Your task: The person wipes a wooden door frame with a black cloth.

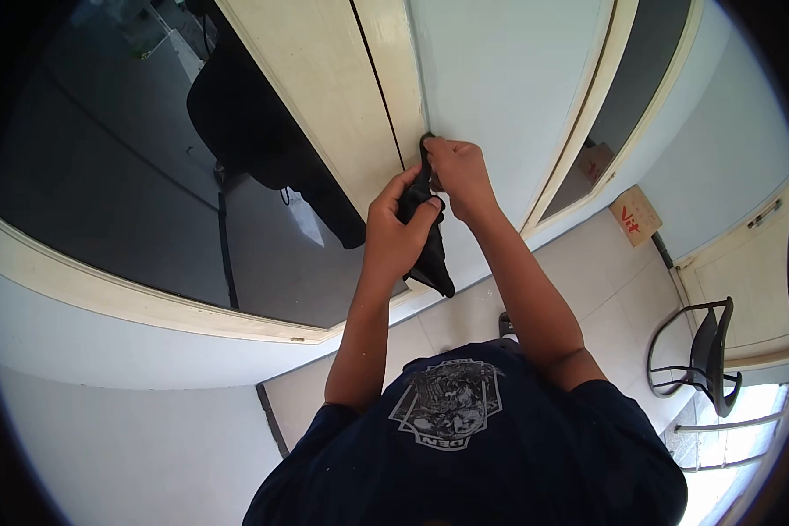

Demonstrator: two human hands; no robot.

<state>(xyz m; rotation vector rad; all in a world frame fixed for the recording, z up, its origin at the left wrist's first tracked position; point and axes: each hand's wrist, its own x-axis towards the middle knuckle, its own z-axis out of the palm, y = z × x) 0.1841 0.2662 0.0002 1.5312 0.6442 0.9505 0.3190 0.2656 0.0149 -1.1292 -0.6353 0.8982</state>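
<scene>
Black cloth [432,259] was clamped in the left hand [394,233]; the right hand's [465,179] fingers pinched its far end. Handling called for steady tension.

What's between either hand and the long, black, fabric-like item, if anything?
Nothing visible: the left hand grips the black item around its middle, and the right hand holds its narrow upper end. The cream wooden frame is behind, not in between.

A box [636,216] sits on the floor [579,272] at right of the frame, a chair [705,346] below it in view; a glass pane [131,175] spans the upper left.
</scene>
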